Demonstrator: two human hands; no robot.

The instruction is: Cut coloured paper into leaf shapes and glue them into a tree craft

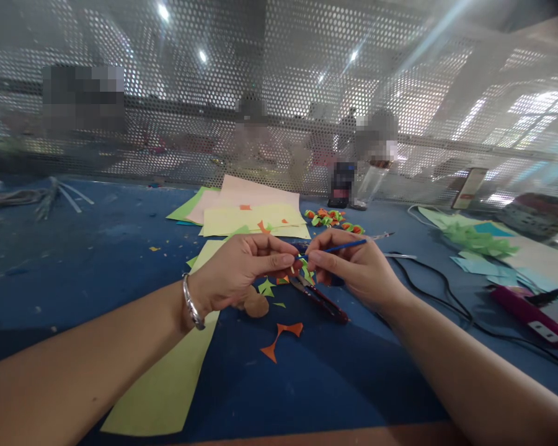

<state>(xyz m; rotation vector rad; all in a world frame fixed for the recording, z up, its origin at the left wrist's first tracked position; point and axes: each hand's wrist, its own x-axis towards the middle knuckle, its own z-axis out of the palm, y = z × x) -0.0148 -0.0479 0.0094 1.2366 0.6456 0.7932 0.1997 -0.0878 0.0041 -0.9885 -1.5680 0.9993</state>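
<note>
My left hand [246,266], with a silver bracelet at the wrist, is closed in a pinch above the blue table. Between its fingertips shows a small strip of yellow-green paper [292,269]. My right hand [348,263] grips a thin blue stick-like tool [346,246], one end of which meets the paper by the left fingertips. Under the hands lie scissors [323,300] with dark red handles, green paper scraps [266,287] and a round tan piece [256,305]. Closer to me rests an orange paper offcut [279,339].
A long yellow-green sheet [162,378] lies under my left forearm. Behind are stacked coloured sheets [260,192] and curled green-orange paper pieces [325,217]. To the right are a magenta power strip [525,313], black cables [446,291] and light-green paper cutouts [478,238]. A perforated metal screen [283,80] stands beyond.
</note>
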